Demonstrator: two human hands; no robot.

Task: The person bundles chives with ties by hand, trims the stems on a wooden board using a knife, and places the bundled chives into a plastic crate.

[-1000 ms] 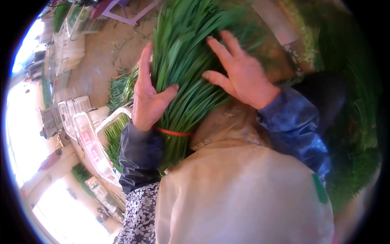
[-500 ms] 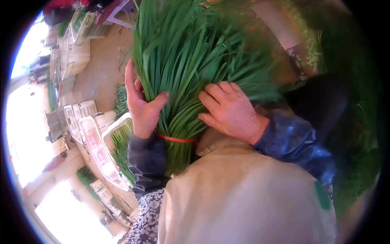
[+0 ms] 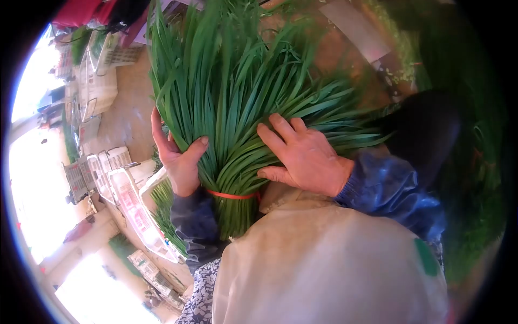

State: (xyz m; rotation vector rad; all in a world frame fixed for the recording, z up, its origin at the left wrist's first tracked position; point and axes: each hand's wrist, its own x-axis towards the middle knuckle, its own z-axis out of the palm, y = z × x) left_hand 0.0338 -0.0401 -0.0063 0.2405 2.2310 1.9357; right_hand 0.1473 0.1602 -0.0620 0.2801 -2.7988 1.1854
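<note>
The green bunch point(image 3: 229, 102) is between your hands, your right hand point(image 3: 308, 159) resting spread on it, your left hand point(image 3: 182, 166) cupped wide open round its other side, and pushing too hard could slip the red band point(image 3: 232, 195).

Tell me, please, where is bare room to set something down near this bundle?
Bare floor shows at left, between white crates and the green bundle. A blurred brown patch lies between the bundle and the pale strip at top. Crowded: the far right, full of greenery, and between left hand and right hand, where the bundle spreads.
</note>
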